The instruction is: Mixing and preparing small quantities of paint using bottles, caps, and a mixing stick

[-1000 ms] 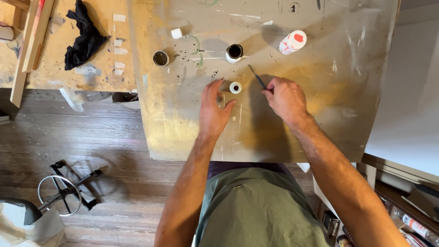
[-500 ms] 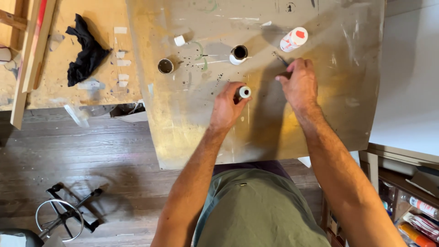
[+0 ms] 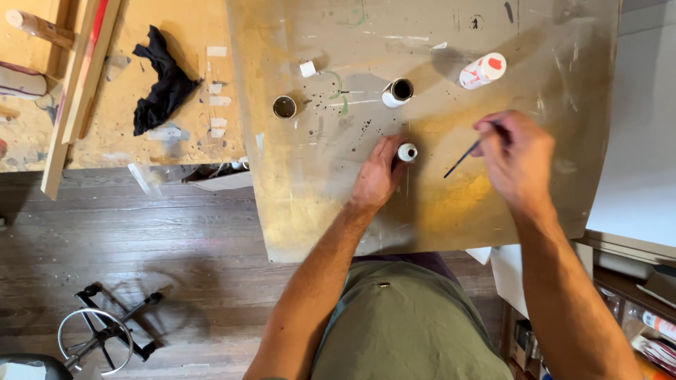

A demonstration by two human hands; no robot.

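The left hand (image 3: pixel 378 179) lies on the table (image 3: pixel 436 211) with its fingers curled around a small white bottle (image 3: pixel 407 152), which stands upright at the fingertips; the grip is closed on the bottle's side. Half a second ago this hand held the same bottle in much the same spot, and a second ago the bottle stood just off the fingertips, so the hand has closed in on it.

The right hand (image 3: pixel 517 158) is to the right of the small white bottle, well apart from it, and pinches a thin paintbrush (image 3: pixel 463 158) between thumb and fingers. The brush slants down and left out of the fist, its tip pointing toward the bottle without touching it. A second ago this hand lay close beside the bottle with the brush angled up and left; since then it has swung out to the right.

Beyond the small white bottle, further up the table, a white cylinder with a dark open mouth (image 3: pixel 398 92) lies tilted. Left of that stands a small round metal cup (image 3: pixel 284 107), and above it a small white cap (image 3: pixel 308 69). Up and to the right of the small white bottle lies a white squeeze bottle with red marks (image 3: pixel 482 70). These have kept their places relative to one another.

Far left of the bottle, on an adjoining wooden bench, lies a crumpled black cloth (image 3: pixel 162 84) beside long wooden strips (image 3: pixel 77 91). Below, on the plank floor, a metal stool base (image 3: pixel 105 331) shows.
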